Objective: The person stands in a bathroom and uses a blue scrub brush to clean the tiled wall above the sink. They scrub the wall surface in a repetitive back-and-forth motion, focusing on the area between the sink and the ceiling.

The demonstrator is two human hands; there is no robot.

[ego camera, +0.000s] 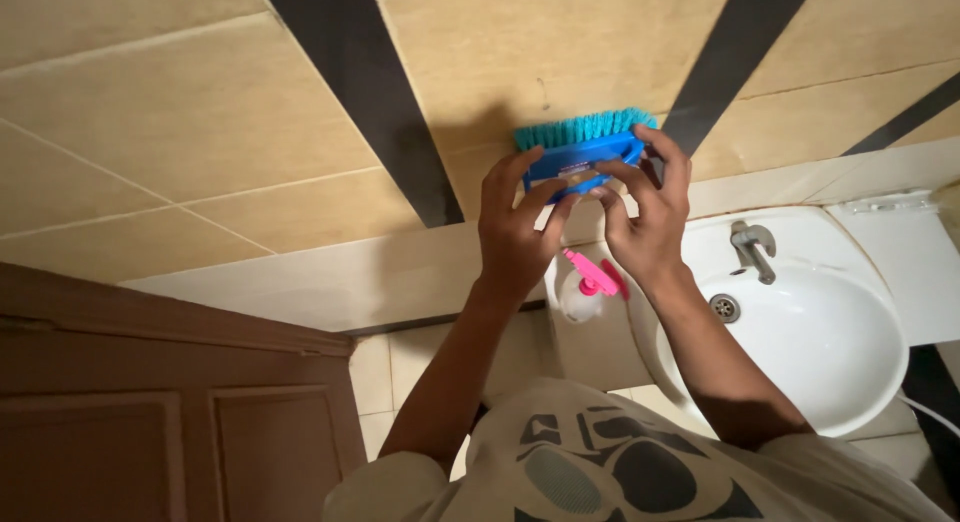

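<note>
A blue scrubbing brush [582, 152] with teal bristles is pressed bristles-first against the beige wall tile [200, 132], beside a black tile stripe [365, 92]. The left hand [515, 227] and right hand [650, 207] both clamp its blue back, fingers curled around it. Just below them stands a pink-topped spray bottle [585, 282], next to the white washbasin [800, 342] with its chrome tap [752, 247]. A brown wooden door [150, 412] stands at the left.

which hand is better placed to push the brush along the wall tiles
Probably the right hand: its fingers wrap over the top and side of the blue brush. The left hand only grips the brush's lower left edge. Bristles already press the tile wall.
</note>
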